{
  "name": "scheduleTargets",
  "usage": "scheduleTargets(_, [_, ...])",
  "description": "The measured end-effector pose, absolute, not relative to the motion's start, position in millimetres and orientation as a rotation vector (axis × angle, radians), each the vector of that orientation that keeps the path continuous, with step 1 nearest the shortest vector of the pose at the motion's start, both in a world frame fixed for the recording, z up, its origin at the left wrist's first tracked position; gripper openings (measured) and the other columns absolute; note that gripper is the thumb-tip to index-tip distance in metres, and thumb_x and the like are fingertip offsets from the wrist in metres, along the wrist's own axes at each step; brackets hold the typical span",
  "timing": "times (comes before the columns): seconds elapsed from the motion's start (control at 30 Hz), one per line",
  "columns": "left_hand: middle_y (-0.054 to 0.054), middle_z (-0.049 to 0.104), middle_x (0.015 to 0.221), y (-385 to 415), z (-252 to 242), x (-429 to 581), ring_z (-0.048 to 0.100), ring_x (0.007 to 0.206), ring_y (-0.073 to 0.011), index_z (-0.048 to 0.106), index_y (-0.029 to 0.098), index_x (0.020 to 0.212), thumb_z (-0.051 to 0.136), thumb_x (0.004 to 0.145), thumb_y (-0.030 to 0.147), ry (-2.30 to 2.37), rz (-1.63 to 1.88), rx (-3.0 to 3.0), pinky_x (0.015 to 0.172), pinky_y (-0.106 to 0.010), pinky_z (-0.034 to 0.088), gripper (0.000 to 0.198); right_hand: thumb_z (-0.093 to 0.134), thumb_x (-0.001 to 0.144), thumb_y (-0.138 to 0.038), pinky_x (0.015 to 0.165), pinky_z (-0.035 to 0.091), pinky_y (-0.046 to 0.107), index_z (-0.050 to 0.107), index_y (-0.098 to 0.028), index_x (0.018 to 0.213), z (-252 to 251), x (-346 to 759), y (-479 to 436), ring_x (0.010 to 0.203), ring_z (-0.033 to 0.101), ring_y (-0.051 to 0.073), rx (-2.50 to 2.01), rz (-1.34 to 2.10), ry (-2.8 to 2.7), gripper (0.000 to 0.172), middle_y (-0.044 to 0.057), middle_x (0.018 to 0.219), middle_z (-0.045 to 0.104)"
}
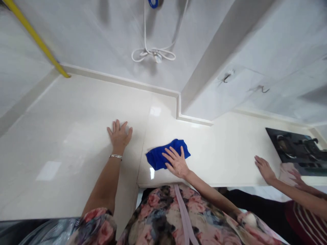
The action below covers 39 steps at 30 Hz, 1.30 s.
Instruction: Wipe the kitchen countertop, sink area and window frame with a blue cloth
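A blue cloth (158, 157) lies bunched lengthwise on the cream countertop (84, 102), just in front of my body. My right hand (177, 164) rests flat on the cloth's right part, fingers spread and pressing down on it. Further left, my left hand (119, 136) is planted on the bare countertop with its fingers apart; it holds nothing. A silver bracelet circles that wrist.
At the right, another person's hand (265, 169) rests on the counter, and their other hand is by a pale pink cloth (287, 173). Beyond is a black gas stove (293, 146). A wall corner (178, 105) juts out behind the cloth. A yellow pipe (38, 39) meets the far-left corner.
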<state>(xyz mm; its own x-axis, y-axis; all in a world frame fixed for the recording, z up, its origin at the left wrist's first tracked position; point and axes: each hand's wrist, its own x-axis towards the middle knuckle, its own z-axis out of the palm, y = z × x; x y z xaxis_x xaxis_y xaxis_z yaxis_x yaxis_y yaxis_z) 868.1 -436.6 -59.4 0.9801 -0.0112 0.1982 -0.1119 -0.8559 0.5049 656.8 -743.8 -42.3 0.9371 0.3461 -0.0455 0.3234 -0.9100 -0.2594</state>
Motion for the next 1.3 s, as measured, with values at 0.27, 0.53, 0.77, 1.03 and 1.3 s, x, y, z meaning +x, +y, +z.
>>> scheduleTargets(0.27, [-0.022,0.024,0.176,-442,-60,868,0.015,0.166,-0.0405,0.054,0.015,0.154,0.046,0.100,0.047,-0.093,0.163,2.620,0.130,-0.074,0.003,0.063,0.046,0.103,-0.031,0.126,0.011,0.080,0.041,-0.026,0.166,-49,627,-767,0.163,0.021,0.040,-3.025,0.130,-0.038,0.064,0.012,0.175,0.031])
scheduleTargets(0.53, [-0.022,0.022,0.177,-442,-57,866,0.013,0.165,-0.0423,0.052,0.015,0.156,0.045,0.101,0.043,-0.114,0.222,2.577,0.129,-0.076,0.001,0.062,0.058,0.093,-0.039,0.128,0.008,0.076,0.043,-0.020,0.165,-57,773,-719,0.164,0.008,0.047,-3.027,0.075,-0.204,0.076,0.013,0.178,0.023])
scheduleTargets(0.77, [-0.020,0.020,0.178,-442,-58,866,0.015,0.165,-0.0427,0.052,0.018,0.155,0.045,0.103,0.044,-0.078,0.211,2.585,0.130,-0.074,0.004,0.059,0.052,0.096,-0.040,0.129,0.006,0.073,0.034,-0.021,0.169,-45,924,-731,0.164,0.006,0.046,-3.051,0.209,-0.195,0.078,0.010,0.180,0.015])
scheduleTargets(1.03, [-0.019,0.025,0.177,-442,-58,867,0.019,0.164,-0.0400,0.054,0.021,0.155,0.045,0.104,0.047,-0.040,0.151,2.644,0.131,-0.071,0.007,0.058,0.045,0.099,-0.042,0.123,0.022,0.077,0.031,-0.022,0.170,-46,1030,-785,0.161,0.015,0.045,-3.102,0.195,-0.068,0.075,0.011,0.178,0.022])
scheduleTargets(1.3, [-0.018,0.024,0.177,-446,-53,874,0.020,0.164,-0.0406,0.053,0.022,0.157,0.049,0.101,0.045,0.021,0.086,2.656,0.132,-0.070,0.006,0.061,0.040,0.102,-0.042,0.121,0.024,0.075,0.026,-0.018,0.171,-60,993,-772,0.159,0.015,0.046,-3.140,0.073,0.016,0.075,0.015,0.177,0.022])
